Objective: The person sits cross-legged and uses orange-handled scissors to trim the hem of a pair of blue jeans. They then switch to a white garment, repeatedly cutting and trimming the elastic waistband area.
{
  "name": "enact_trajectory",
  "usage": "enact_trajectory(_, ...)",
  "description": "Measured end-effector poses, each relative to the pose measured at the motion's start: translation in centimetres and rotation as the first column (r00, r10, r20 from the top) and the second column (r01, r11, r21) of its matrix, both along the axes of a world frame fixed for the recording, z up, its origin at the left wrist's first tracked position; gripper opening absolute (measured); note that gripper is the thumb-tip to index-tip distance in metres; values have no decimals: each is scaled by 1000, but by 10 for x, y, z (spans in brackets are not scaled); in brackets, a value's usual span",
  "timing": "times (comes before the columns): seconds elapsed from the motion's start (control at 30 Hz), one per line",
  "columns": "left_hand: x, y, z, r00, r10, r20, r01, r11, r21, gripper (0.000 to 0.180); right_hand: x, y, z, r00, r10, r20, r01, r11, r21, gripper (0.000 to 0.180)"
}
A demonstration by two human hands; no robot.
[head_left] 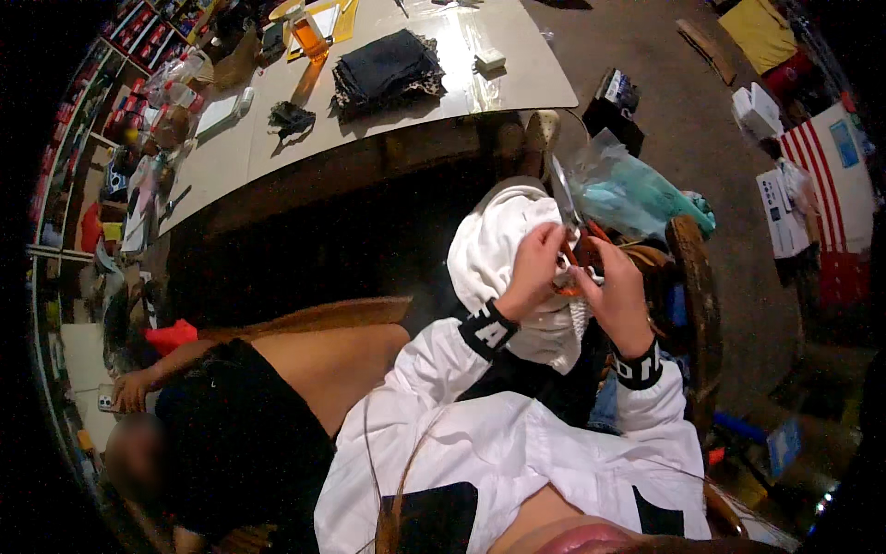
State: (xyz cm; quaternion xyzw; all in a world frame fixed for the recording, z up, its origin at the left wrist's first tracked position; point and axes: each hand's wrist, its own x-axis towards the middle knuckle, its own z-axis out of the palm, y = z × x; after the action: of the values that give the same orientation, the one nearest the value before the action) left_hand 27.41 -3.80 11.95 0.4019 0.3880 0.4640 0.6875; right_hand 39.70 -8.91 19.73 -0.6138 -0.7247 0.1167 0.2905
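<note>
A bunched white cloth garment (503, 235) lies over my lap, with a ribbed edge toward its lower right. Just above it, a pair of scissors (562, 187) with orange-red handles has its blades pointing away from me. The fingers of my right hand (616, 294) are closed around the scissors' handles. My left hand (535, 275) is pinched closed right beside them, over the white cloth. Its fingertips partly overlap the handles, so the exact grip there is hard to see. A small bit of white fabric shows between the two hands.
Ahead is a pale table (295, 162) bearing folded dark fabric (388, 69), a lace scrap (291, 120) and a cup of orange drink (309, 37). A teal plastic bag (628, 189) and a wooden chair part (694, 305) are at right. A person in black (240, 434) sits left.
</note>
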Motion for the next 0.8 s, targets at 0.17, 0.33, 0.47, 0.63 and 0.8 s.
enact_trajectory(0.17, -37, 93, -6, 944, 320, 87, -330, 927, 176, 26, -30, 14, 70, 943, 151, -295, -108, 982, 155, 23)
enact_trajectory(0.33, -125, 225, -10, 797, 573, 189, -601, 783, 160, 25, -21, 2, 119, 724, 588, -361, -231, 700, 676, 29)
enact_trajectory(0.47, -150, 290, 24, 795, 606, 23, -605, 790, 103, 28, -24, -6, 154, 854, 480, -198, -176, 627, 759, 33)
enact_trajectory(0.63, -185, 306, 14, 815, 450, -364, -462, 885, 59, 31, -17, -6, 148, 864, 424, -269, -63, 623, 779, 29)
enact_trajectory(0.8, -175, 282, -36, 322, 608, -725, -463, 770, 440, 57, -9, -4, 135, 789, 472, -394, 11, 630, 777, 29)
